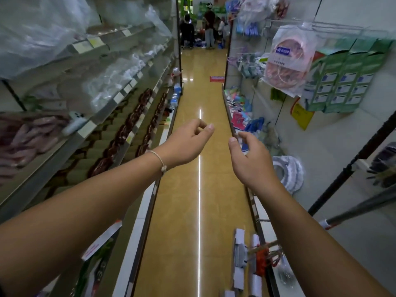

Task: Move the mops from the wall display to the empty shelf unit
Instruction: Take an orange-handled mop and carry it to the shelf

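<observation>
Tan glossy floor (188, 86) runs up the aisle from 6 to 12 o'clock, between shelving (102, 113) at 9 o'clock and a white wall display (334, 146) at 3 o'clock. Both bare forearms reach forward over the aisle. Left hand (188, 142), with a pale cord bracelet (157, 157) at the wrist, sits just left of centre; its fingers are loosely curled, thumb tip near the index finger, grasping nothing. Right hand (250, 159), just right of centre, likewise shows relaxed, half-curled fingers and holds nothing. The hands are near each other but apart. Dark mop poles (362, 154) lean across the wall display at 4 o'clock. Flat grey-and-white mop heads (240, 256) stand at the display's foot at 5 o'clock, beside an orange tangle of cord (262, 260). Neither hand touches them. The shelving carries clear bagged goods above and patterned mats (128, 125) below. A bagged pink coil (287, 61) and green boxes (342, 78) hang at 2 o'clock. People (209, 20) stand at 12 o'clock, at the aisle's far end.
</observation>
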{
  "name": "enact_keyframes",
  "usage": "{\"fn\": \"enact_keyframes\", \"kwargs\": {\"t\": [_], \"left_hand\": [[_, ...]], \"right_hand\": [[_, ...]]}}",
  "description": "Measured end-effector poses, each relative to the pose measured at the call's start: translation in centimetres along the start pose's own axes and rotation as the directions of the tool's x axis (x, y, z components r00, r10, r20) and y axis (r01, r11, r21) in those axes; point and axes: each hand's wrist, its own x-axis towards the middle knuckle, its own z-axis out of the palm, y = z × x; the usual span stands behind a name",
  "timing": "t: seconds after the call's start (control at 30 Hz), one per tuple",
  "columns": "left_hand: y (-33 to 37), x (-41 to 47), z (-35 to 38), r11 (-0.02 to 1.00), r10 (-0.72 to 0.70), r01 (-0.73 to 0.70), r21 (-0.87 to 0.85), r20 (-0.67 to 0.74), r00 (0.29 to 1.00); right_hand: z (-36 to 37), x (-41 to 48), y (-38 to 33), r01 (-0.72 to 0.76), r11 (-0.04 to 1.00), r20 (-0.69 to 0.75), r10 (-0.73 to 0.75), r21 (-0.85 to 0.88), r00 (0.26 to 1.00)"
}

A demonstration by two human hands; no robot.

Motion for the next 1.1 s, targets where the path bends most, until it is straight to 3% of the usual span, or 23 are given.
{"fn": "enact_keyframes", "kwargs": {"t": [0.43,0.73,1.1], "left_hand": [[2.5,11.8,7.3,0.979,0.191,-0.172,-0.108,0.195,0.962],[1.8,23.5,10.1,0.930,0.358,-0.305,-0.207,0.319,0.877],[1.2,35.1,10.3,0.897,0.439,-0.359,-0.257,0.421,0.794]], "right_hand": [[-2.5,6.2,5.3,-0.169,0.982,-0.202,0.148,-0.088,0.968],[-2.1,14.2,7.3,-0.320,0.936,-0.352,0.254,-0.143,0.901],[-0.3,22.0,7.7,-0.464,0.872,-0.513,0.330,-0.155,0.793]]}}
